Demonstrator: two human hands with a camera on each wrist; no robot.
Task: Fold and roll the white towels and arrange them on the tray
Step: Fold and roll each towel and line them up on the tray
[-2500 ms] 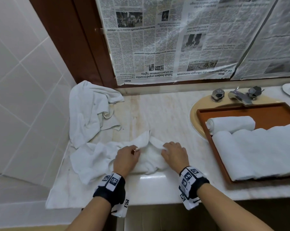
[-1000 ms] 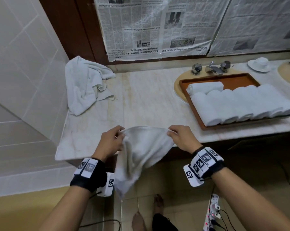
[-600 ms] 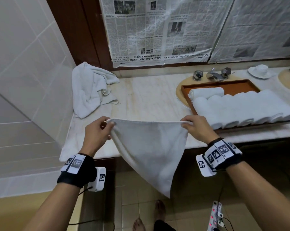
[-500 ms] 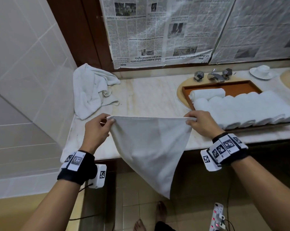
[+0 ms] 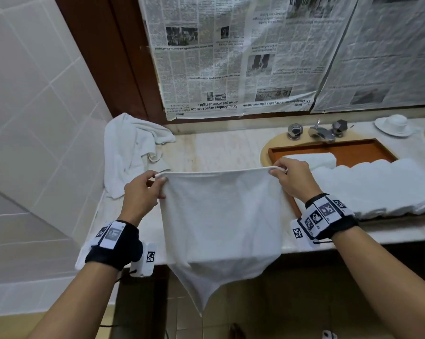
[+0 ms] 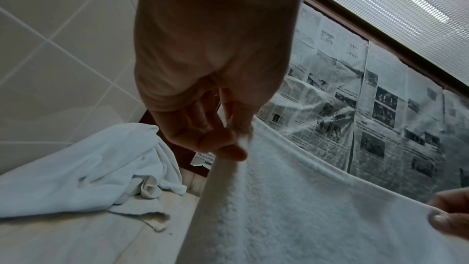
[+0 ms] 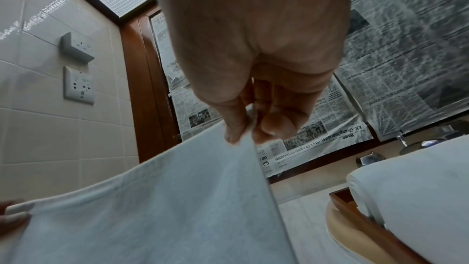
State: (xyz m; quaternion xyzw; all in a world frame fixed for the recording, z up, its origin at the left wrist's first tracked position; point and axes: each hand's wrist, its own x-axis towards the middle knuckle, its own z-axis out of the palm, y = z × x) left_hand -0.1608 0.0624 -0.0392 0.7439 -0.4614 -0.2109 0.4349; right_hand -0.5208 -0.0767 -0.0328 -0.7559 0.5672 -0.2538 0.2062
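Note:
A white towel point(image 5: 218, 221) hangs spread between my two hands over the front edge of the counter. My left hand point(image 5: 155, 182) pinches its upper left corner, and the left wrist view shows thumb and fingers of that left hand point(image 6: 237, 138) closed on the towel point(image 6: 304, 218). My right hand point(image 5: 278, 171) pinches the upper right corner, seen close in the right wrist view as the right hand point(image 7: 250, 127) on the towel point(image 7: 164, 208). To the right, the wooden tray point(image 5: 353, 150) holds several rolled white towels point(image 5: 377, 184).
A heap of crumpled white towels point(image 5: 128, 150) lies at the counter's back left by the tiled wall. A tap point(image 5: 320, 132) and sink rim sit behind the tray, a white cup and saucer point(image 5: 393, 124) farther right. Newspaper covers the wall behind.
Both hands lifted the towel off the counter, drew its top edge taut and moved it forward over the counter edge; its lower part now drapes wider.

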